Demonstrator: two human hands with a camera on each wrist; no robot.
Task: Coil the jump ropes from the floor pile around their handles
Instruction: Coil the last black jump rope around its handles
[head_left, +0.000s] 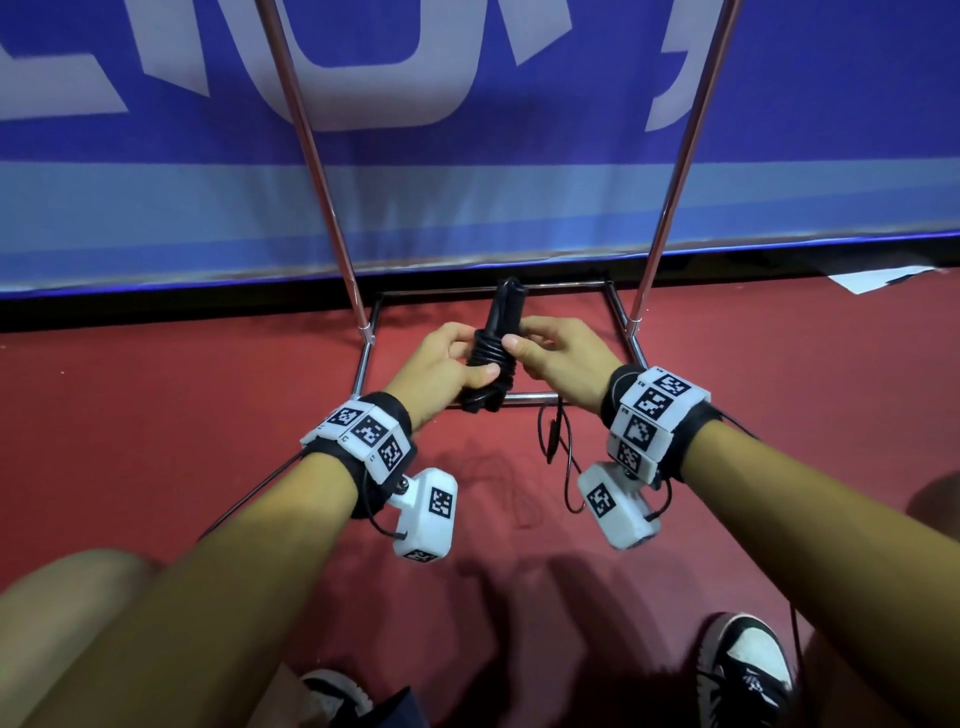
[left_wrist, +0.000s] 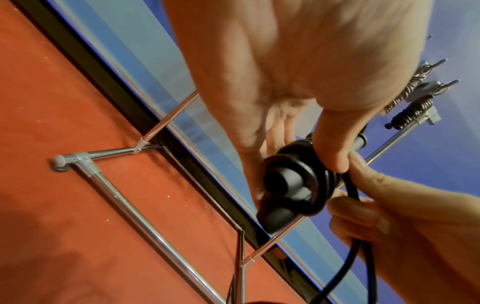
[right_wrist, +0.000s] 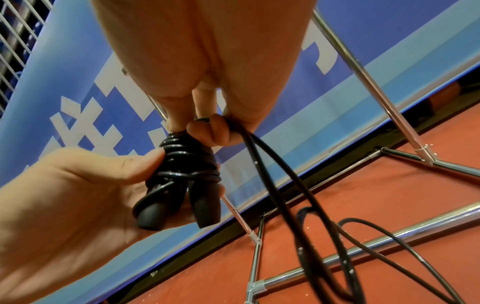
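A black jump rope has its two handles (head_left: 501, 312) held side by side, with several turns of rope (head_left: 488, 353) wound around them. My left hand (head_left: 470, 364) grips the bundle, its thumb (left_wrist: 335, 144) pressing on the coil (left_wrist: 298, 164) above the handle ends (right_wrist: 179, 207). My right hand (head_left: 519, 338) touches the bundle from the right and pinches a doubled length of rope (right_wrist: 226, 125) in curled fingers. The loose rope (right_wrist: 337, 244) hangs from that hand down to the red floor.
A chrome rack's base frame (head_left: 524, 399) lies on the red floor (head_left: 208, 415) under my hands, with two slanted uprights (head_left: 670, 197). A blue banner (head_left: 467, 182) stands behind. Coiled ropes (left_wrist: 410, 111) hang on the rack. My shoes (head_left: 743, 670) are at the bottom.
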